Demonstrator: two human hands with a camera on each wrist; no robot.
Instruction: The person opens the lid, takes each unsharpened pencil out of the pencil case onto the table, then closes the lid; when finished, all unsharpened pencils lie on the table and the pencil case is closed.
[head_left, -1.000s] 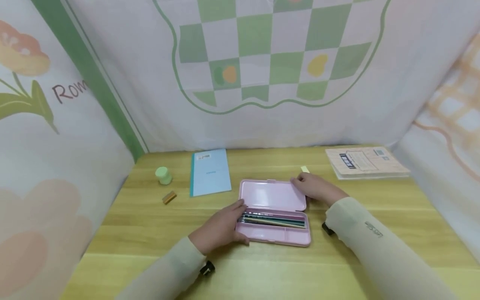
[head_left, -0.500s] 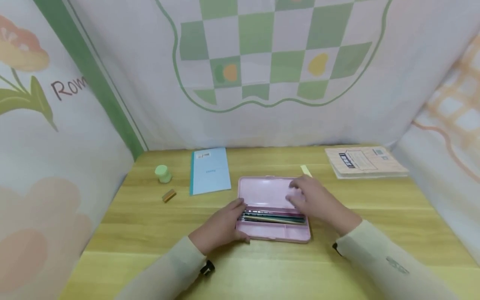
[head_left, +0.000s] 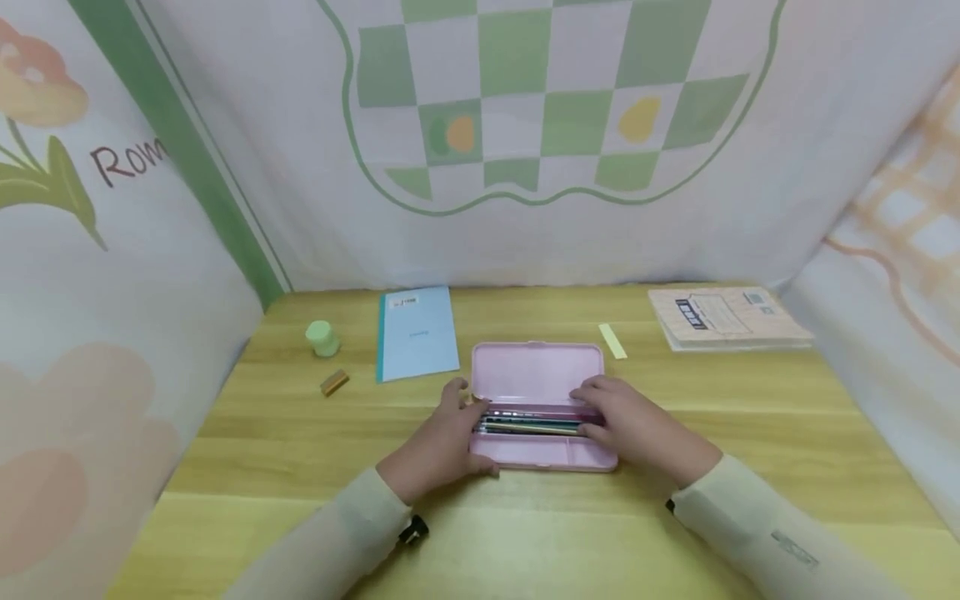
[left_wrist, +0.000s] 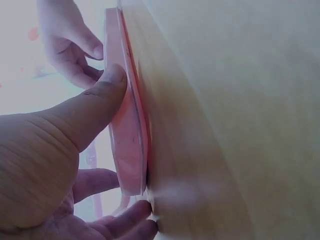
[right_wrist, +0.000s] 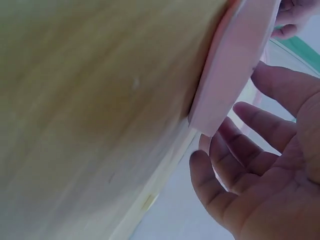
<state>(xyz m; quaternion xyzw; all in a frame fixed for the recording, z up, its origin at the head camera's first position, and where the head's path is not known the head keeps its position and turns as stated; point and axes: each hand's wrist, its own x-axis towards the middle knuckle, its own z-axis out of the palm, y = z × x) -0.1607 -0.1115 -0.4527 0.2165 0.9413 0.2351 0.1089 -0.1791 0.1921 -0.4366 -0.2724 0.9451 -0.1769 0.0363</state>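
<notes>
A pink pencil case lies unfolded on the table, lid towards the back. Several pencils fill its long compartment; the front compartments hold nothing visible. My left hand grips the left end, its thumb pressed on the front wall and its fingers around the end. At the other end is my right hand, loosely bent, with its thumb over the pencils' right ends and its fingers near the hinge. In the right wrist view the right thumb meets the case's upper edge, while the fingers curve beside the end.
Left of the case lie a light blue notebook, a brown-gold small block and a green round container. Behind the right hand is a pale yellow strip. A thick book sits at the back right, before the fabric wall.
My right hand has left the lid's right corner and come down towards the pencils' right ends, uncovering the yellow strip. A finger of my left hand has lifted; that hand stays at the case.
</notes>
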